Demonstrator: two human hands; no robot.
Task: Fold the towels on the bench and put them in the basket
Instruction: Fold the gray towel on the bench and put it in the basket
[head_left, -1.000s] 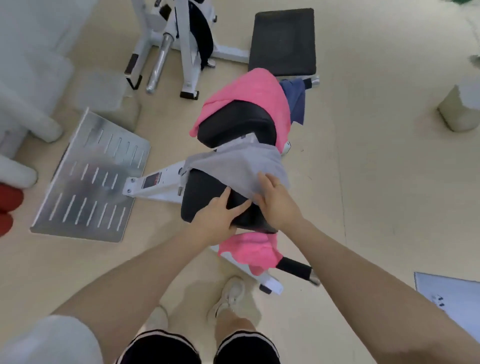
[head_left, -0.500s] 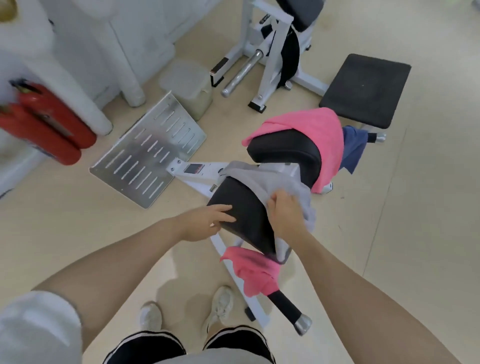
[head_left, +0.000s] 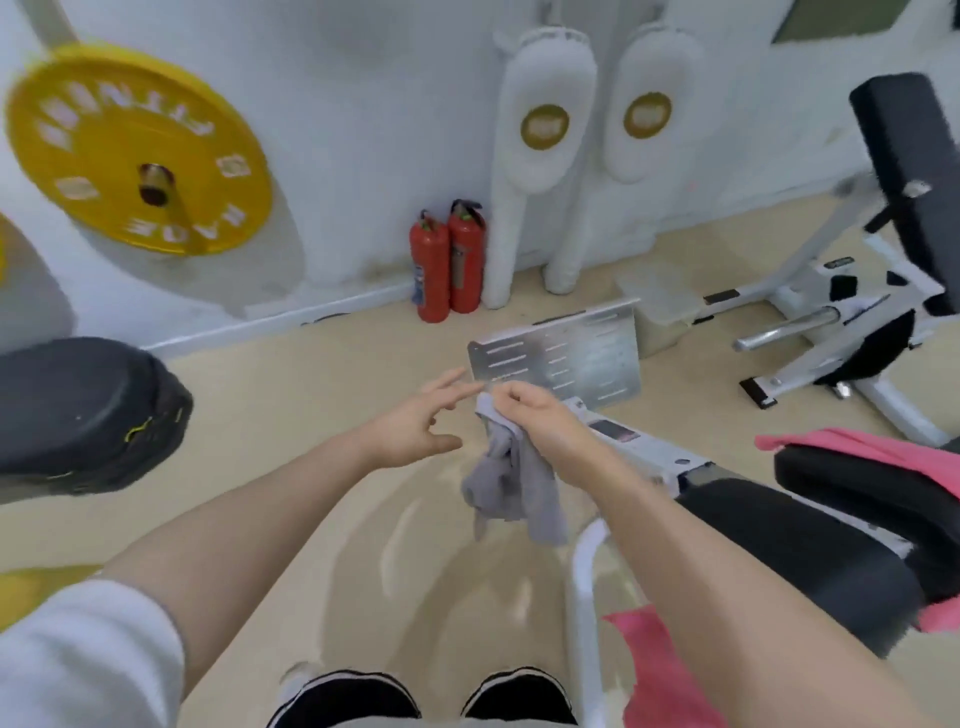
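The right hand (head_left: 537, 415) grips a small grey cloth towel (head_left: 511, 488) by its top edge, with the fingers curled around the fabric. The towel hangs down crumpled in the air, above the beige floor (head_left: 291, 426) and apart from the black padded desk (head_left: 789, 540), which stands at the right side. The left hand (head_left: 415, 421) is open, with its fingers spread and stretched toward the top corner of the towel; the fingertips are just beside the cloth, but because the picture is blurred I cannot tell if they touch it.

A bright pink towel (head_left: 872, 452) lies over the far black pad of the desk. A second pink towel (head_left: 660, 670) hangs low beside the white frame, partly hidden behind the right forearm.

On the floor behind the hands lies a perforated silver metal plate (head_left: 566, 353). Two red fire extinguishers (head_left: 447, 265) stand upright against the white wall, touching each other, and two long white padded bags (head_left: 540, 130) lean on the wall just beside them. A yellow round weight plate (head_left: 135, 150) shows at the upper left, and a black rounded pad (head_left: 78, 410) sits below it at the left edge. A white exercise machine with black pads (head_left: 852, 322) stands at the far right.
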